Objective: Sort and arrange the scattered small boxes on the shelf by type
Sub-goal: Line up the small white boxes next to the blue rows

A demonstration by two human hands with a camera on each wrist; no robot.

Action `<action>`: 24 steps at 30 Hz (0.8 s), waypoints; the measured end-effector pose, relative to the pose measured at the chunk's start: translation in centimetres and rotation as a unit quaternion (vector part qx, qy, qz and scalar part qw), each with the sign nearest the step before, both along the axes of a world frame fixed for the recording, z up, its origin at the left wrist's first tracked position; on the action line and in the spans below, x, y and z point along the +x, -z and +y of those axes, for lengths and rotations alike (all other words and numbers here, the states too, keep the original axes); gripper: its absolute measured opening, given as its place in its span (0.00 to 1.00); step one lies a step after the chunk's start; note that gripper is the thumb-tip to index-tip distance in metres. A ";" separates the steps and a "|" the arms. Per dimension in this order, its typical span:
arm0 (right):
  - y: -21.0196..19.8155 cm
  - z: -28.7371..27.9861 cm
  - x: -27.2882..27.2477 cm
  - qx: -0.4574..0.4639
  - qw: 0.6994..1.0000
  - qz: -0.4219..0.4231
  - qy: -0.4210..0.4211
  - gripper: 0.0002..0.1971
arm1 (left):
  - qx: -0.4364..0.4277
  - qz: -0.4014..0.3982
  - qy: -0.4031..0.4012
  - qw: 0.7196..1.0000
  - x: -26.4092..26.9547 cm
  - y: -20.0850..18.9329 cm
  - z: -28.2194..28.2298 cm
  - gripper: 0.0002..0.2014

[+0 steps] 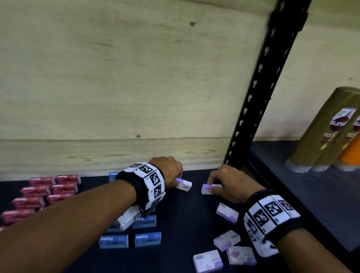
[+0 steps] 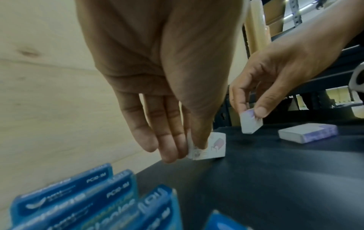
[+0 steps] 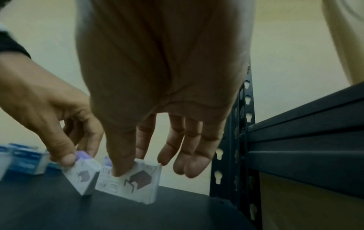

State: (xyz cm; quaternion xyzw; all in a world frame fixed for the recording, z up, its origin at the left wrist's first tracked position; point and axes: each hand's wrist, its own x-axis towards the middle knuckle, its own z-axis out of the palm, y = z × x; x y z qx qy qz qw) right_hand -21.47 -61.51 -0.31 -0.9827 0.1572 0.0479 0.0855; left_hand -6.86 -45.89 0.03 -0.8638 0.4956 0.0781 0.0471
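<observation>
Plywood backs the dark shelf (image 1: 184, 222) where I am working, with a black slotted upright (image 1: 255, 102) to the right and gold bottles (image 1: 322, 131) beyond it. From the head view, small red cardboard boxes (image 1: 40, 190) sit ranked at the left and small blue staple boxes (image 1: 147, 239) in the middle, while four small white-and-purple boxes (image 1: 226, 240) lie loose near my right wrist. My left hand (image 1: 169, 170) pinches one white-and-purple box (image 1: 184, 185) near the back wall, and my right hand (image 1: 228, 185) pinches another white-and-purple box (image 1: 209, 188) just beside it, the two a little apart. From the left wrist, my left grip has the thumb on the printed face and the fingers (image 2: 169, 149) behind, and its box stands on edge on the shelf; across from it the right-hand box looks tilted on a corner. From the right wrist, my right thumb presses the printed face and the fingers reach behind the top edge. I judge these boxes light and stiff, thin card that would dent under a hard squeeze, with smooth printed faces that may slip. Best hold, I think, is across the two broad faces near the top edge, lightly, so each can be stood next to its neighbour.
</observation>
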 end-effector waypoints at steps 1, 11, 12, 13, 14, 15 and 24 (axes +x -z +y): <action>0.0 -0.3 0.7 -0.015 1.000 -0.001 0.004 0.04 | -0.001 -0.005 -0.009 1.000 0.4 0.0 -0.2 0.12; 0.5 -1.3 7.4 -0.080 0.996 0.011 0.024 0.09 | -0.012 -0.022 -0.039 0.999 3.5 1.1 -1.6 0.15; 0.6 -1.2 7.6 -0.083 0.996 0.018 0.027 0.10 | -0.012 -0.019 -0.039 0.999 3.7 1.3 -1.7 0.15; 0.7 -1.2 7.9 -0.086 0.996 0.023 0.028 0.10 | -0.011 -0.016 -0.040 0.999 3.8 1.4 -1.7 0.15; 0.8 -1.2 8.0 -0.088 0.995 0.027 0.028 0.10 | -0.009 -0.014 -0.039 0.999 3.8 1.5 -1.8 0.15; 0.9 -1.2 8.1 -0.089 0.995 0.030 0.027 0.10 | -0.007 -0.013 -0.039 0.999 3.8 1.6 -1.8 0.15; -0.6 -1.0 6.8 -0.089 0.995 0.028 0.035 0.16 | -0.002 -0.031 -0.043 0.999 3.1 -0.7 -0.8 0.18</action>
